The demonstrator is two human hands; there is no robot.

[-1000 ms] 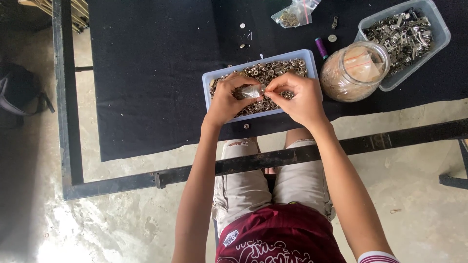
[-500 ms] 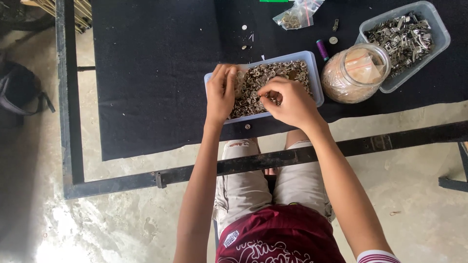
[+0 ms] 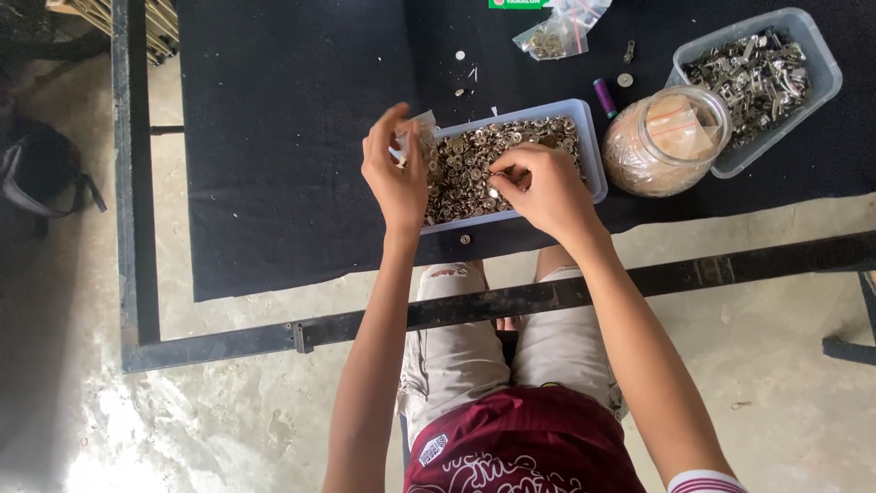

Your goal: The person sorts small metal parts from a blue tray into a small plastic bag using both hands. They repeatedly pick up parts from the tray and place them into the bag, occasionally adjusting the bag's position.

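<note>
The desk (image 3: 274,137), covered in black cloth, carried a shallow clear tray (image 3: 593,164) heaped with small round metal snap buttons (image 3: 474,164), with a plastic jar (image 3: 666,141) and a second tub of metal clips (image 3: 757,78) further right. The left hand (image 3: 394,178) hung over the tray's left end, its grip closed on a small clear plastic bag (image 3: 418,128). The right hand (image 3: 538,187) rested on the heap, fingertips pinched on what looked like one button. The step appeared to be bagging buttons; the next move called for aligning pinch and bag mouth.
</note>
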